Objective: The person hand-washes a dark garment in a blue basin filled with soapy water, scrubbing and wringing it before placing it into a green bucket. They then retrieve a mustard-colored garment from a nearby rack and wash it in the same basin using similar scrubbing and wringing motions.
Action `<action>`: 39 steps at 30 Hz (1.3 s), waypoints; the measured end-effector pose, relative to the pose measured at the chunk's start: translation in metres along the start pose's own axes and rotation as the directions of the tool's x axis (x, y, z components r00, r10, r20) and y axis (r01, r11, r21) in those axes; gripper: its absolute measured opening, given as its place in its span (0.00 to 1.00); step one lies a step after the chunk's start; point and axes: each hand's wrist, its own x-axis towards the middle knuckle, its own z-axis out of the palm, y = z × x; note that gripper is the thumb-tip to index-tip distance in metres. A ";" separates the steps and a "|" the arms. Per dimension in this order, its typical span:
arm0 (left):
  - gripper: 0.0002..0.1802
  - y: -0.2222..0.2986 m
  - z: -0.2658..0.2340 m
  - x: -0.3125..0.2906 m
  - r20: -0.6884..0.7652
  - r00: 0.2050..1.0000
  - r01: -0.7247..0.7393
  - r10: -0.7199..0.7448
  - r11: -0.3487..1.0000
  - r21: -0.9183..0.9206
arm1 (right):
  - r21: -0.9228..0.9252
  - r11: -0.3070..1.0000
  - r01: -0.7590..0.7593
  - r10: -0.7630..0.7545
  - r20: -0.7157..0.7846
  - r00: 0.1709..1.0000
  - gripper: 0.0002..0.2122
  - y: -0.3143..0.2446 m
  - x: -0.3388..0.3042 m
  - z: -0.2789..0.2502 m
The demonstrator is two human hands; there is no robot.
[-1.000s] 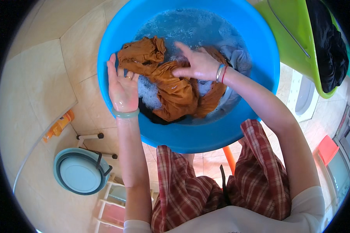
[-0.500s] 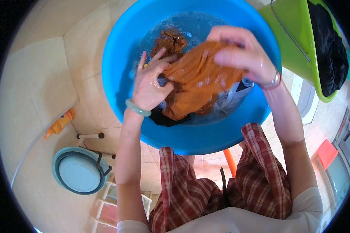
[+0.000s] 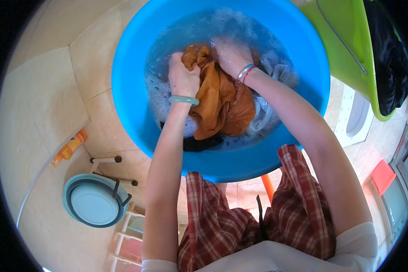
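An orange-brown wet garment point(image 3: 213, 104) lies bunched in soapy water inside a large blue basin point(image 3: 319, 72). My left hand point(image 3: 184, 78), with a pale green bangle at the wrist, is closed on the garment's upper left part. Down in the water at its upper right edge is my right hand point(image 3: 232, 56), wearing a silver bracelet and a red cord. It touches the garment, but its fingers are blurred and partly under water. Grey-blue cloth point(image 3: 269, 111) floats right of the garment, and a black cloth point(image 3: 203, 143) shows below it.
A green bucket point(image 3: 349, 50) with black cloth point(image 3: 387, 59) stands at the far right, beside a white floor fixture point(image 3: 354, 115). At left are an orange bottle point(image 3: 69, 147), a grey-blue folding basin point(image 3: 94, 204) and a white rack point(image 3: 127, 235). A red dustpan-like piece point(image 3: 383, 177) is at right.
The garment has gone from being lifted and spread between both hands down into the water. My right hand has moved left and away into the water; my left hand has closed on the cloth.
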 end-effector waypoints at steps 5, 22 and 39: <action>0.29 0.000 -0.015 -0.008 0.463 0.872 0.454 -0.156 -0.094 -0.886 | 0.490 0.745 0.453 -0.192 -0.492 0.849 0.16 -0.029 -0.031 -0.013; 0.23 0.052 -0.045 -0.052 0.303 0.829 0.339 -0.470 -0.008 -0.941 | 0.323 0.638 0.699 -0.386 -0.651 0.654 0.10 -0.110 -0.076 -0.047; 0.28 -0.002 -0.002 -0.014 0.484 0.807 0.499 -0.340 -0.047 -0.865 | 0.283 0.947 0.155 -0.150 -0.042 0.988 0.10 0.017 -0.010 -0.007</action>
